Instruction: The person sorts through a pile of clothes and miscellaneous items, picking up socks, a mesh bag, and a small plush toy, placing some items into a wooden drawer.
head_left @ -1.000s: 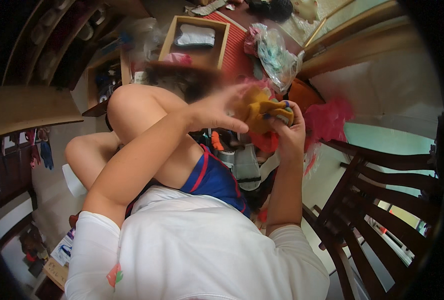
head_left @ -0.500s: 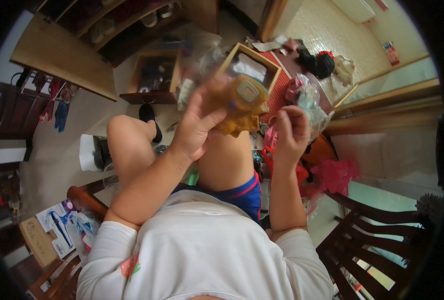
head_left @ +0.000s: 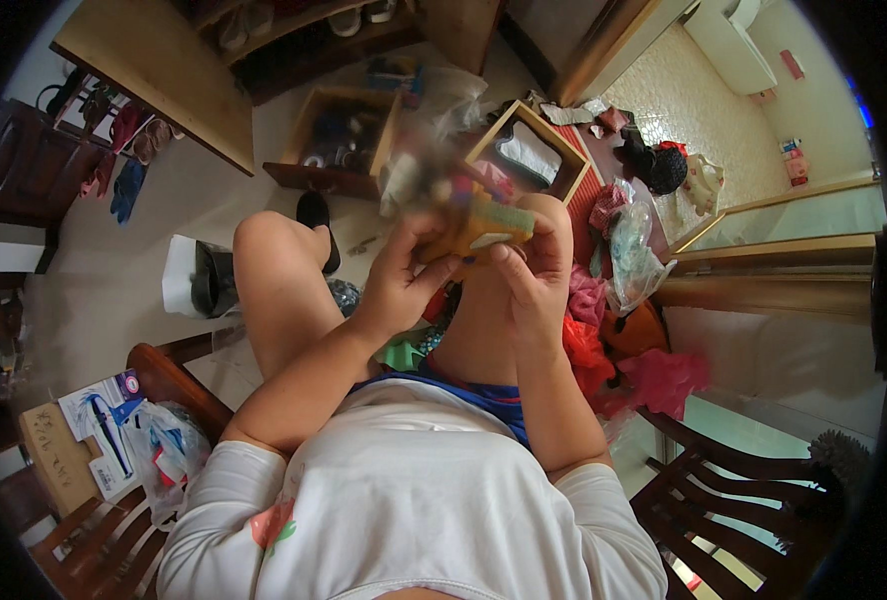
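Note:
A small mustard-yellow knitted piece with a pale patch [head_left: 476, 222] is held up above my thighs, blurred by motion. Its exact kind is hard to make out. My left hand [head_left: 404, 275] pinches its left side between thumb and fingers. On the other side, my right hand [head_left: 542, 275] has its thumb pressed on the near edge and its fingers behind the piece. Both hands are closed on it, and part of it is hidden by the fingers.
Beyond my hands stand a pulled-out drawer [head_left: 344, 135] and a wooden box [head_left: 572, 178]. Plastic bags [head_left: 632, 260] and a pink bag [head_left: 669, 382] lie at the right. A white bin [head_left: 180, 275] is by my left knee. Wooden chairs [head_left: 734, 480] flank me; a carton [head_left: 56, 450] sits left.
My right hand has come left and taken hold of the knitted piece. The piece has turned and sits slightly lower. My view has shifted a little.

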Tool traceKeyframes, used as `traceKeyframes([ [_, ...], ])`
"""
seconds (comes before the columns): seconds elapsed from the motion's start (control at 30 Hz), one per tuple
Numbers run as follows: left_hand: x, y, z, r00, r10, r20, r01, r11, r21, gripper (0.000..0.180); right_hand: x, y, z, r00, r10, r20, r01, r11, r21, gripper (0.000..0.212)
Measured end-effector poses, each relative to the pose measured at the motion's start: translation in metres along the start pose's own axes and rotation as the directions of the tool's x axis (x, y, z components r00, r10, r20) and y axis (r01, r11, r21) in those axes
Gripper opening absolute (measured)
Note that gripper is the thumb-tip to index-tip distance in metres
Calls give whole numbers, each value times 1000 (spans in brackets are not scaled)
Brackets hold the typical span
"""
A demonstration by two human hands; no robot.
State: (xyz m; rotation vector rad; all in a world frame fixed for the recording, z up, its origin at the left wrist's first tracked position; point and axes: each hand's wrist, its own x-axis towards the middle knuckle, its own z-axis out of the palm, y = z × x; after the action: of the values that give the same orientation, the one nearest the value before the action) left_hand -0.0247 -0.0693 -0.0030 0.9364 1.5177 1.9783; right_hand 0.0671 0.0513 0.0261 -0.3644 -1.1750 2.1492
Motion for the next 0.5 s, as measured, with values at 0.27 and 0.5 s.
traceKeyframes([
  [0.27, -2, 11, -18, 997, 38, -70, -24, 981, 191, 41, 0, 3, 9, 987, 97, 127, -109, 990, 92, 29],
  [0.5, -5, 6, -37, 965, -234, -117, 146, 851, -505, 35, 8, 5, -7, 971, 154, 184, -218, 886, 410, 32],
])
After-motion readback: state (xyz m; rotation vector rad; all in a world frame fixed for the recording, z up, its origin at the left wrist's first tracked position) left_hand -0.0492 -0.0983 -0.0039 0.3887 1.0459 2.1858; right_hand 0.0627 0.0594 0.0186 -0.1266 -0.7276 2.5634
